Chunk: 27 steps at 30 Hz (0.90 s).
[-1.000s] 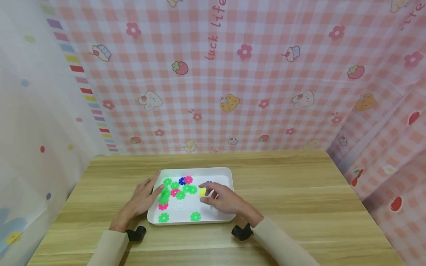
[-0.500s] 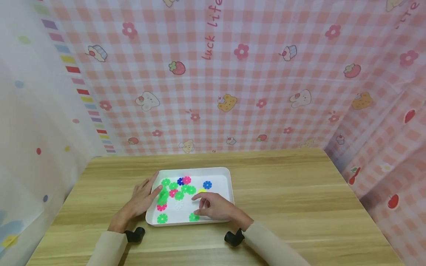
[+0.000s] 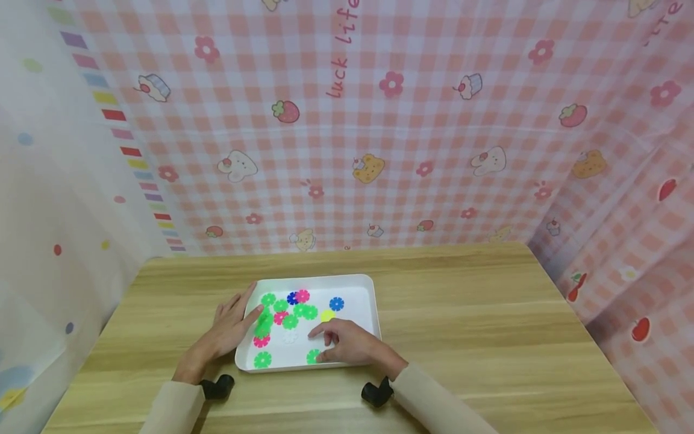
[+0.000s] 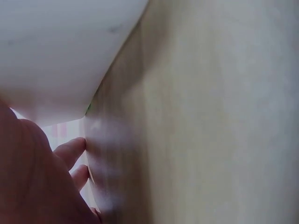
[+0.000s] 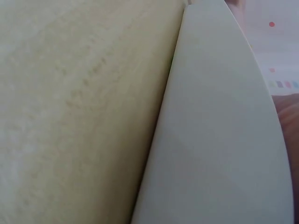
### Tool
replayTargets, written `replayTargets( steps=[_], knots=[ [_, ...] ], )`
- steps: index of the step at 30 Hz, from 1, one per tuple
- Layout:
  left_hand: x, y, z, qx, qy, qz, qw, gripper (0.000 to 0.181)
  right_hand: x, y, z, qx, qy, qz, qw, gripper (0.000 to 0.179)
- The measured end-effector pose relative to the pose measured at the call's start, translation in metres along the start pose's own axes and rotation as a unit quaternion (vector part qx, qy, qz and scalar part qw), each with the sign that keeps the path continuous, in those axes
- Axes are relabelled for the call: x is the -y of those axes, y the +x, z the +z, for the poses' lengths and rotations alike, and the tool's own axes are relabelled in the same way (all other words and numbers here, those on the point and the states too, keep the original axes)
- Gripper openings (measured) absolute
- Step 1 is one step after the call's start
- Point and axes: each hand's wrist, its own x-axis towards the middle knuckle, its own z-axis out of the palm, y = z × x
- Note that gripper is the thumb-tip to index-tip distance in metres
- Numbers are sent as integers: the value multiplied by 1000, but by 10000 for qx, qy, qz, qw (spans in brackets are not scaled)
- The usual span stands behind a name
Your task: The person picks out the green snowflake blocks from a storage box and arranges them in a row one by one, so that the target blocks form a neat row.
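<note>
In the head view, a shallow white tray (image 3: 347, 283) lies on the table, with notched plastic snowflake discs inside. My left hand (image 3: 230, 328) rests along the tray's left rim. Its thumb reaches over the rim beside a heap of green discs (image 3: 262, 325), while the other fingers lie outside. In the left wrist view those fingertips (image 4: 79, 144) come down by the table. Over the tray's front right part is my right hand (image 3: 347, 342). Its index finger and thumb stand apart, the thumb tip at the edge of a green disc (image 3: 312, 357).
Beyond the right hand lie a yellow disc (image 3: 328, 316) and a blue disc (image 3: 337, 304). Pink discs (image 3: 262, 341), a dark blue disc (image 3: 293, 298) and a clear disc (image 3: 290, 337) lie farther left. The wooden table (image 3: 461, 325) meets patterned cloth (image 3: 423, 199) at the back.
My right hand has moved left and toward the tray's front, from the yellow disc to the green one, uncovering the blue disc. The left hand stays at the rim.
</note>
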Motion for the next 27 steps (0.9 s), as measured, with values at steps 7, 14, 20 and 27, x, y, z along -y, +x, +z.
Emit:
replayTargets(
  steps=[7, 14, 20, 27],
  knots=[
    [0, -1, 1, 37, -93, -12, 9999, 72, 3, -1, 2, -25, -239, 54, 9997, 36],
    [0, 0, 1, 48, -118, -75, 9999, 72, 4, 0, 5, -189, -418, -80, 9989, 33],
    [0, 0, 2, 88, -154, -99, 9998, 73, 4, 1, 6, -295, -382, 19, 9988, 34],
    [1, 1, 2, 97, -173, -97, 9998, 73, 3, 0, 7, -419, -223, 68, 9989, 28]
  ],
)
